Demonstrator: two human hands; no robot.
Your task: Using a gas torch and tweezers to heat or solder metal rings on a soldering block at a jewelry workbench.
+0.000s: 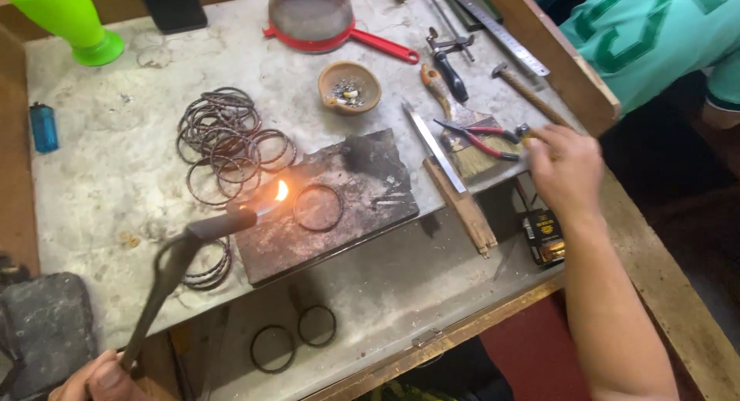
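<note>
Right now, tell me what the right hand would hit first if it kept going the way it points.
Probably the red-handled pliers lying on the brush: the right hand points left toward them, fingertips nearly there. Height above them is unclear.

Matt dark metal torch (173, 266), charred rough slab (324, 204); dull metal ring (317, 207), worn wooden bench (655, 270)
</note>
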